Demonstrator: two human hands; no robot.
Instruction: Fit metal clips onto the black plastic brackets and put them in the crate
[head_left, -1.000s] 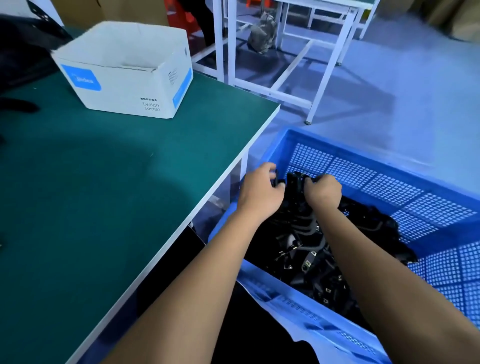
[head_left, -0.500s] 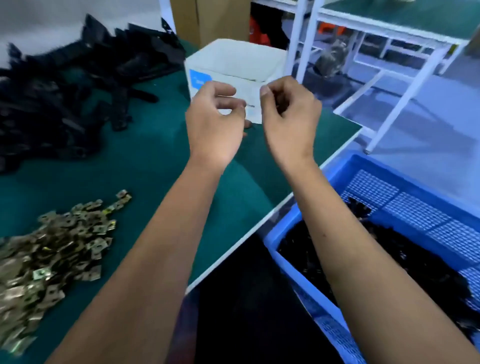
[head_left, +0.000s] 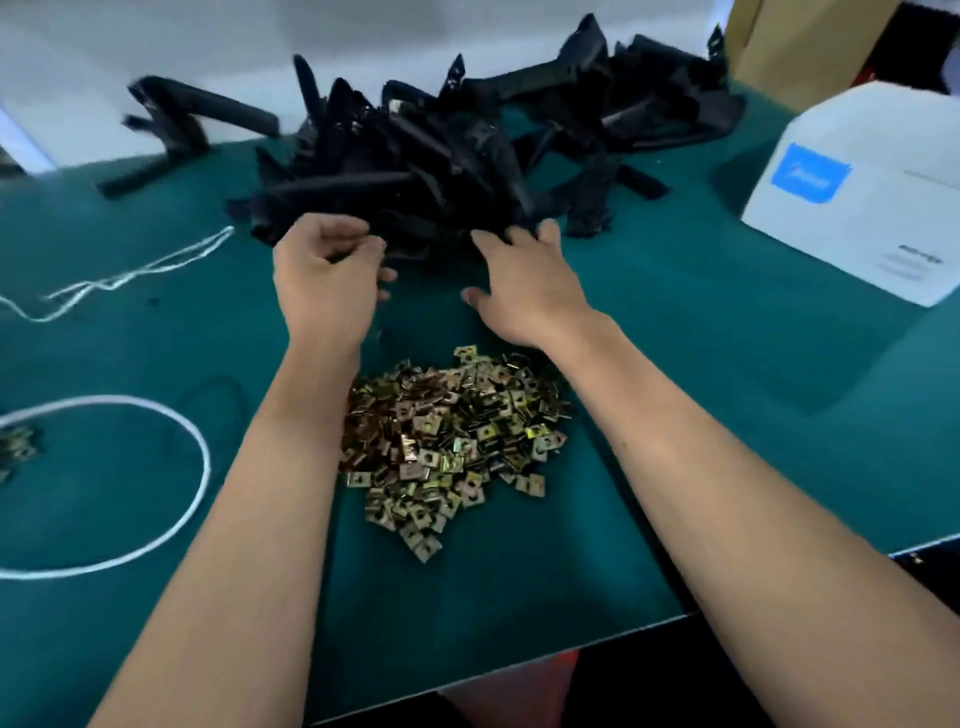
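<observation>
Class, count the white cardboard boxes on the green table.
1. The white box stands at the table's far right edge, right of the black bracket pile. Others may be out of view.

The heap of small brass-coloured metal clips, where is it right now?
In the head view, the heap of small brass-coloured metal clips lies on the green table between the person's forearms, nearer than the pile of black plastic brackets.

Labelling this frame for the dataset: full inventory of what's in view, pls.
black plastic brackets: a large pile, count unclear, black, far middle of table
metal clips: one heap, brassy, near middle between the forearms
small clip cluster: a few, left edge
white cord: one loop, near left
white string: one, left
cardboard box: one, white with blue label, right
table: green top
left hand: fingers curled, at pile's edge
right hand: fingers spread, reaching to pile
</observation>
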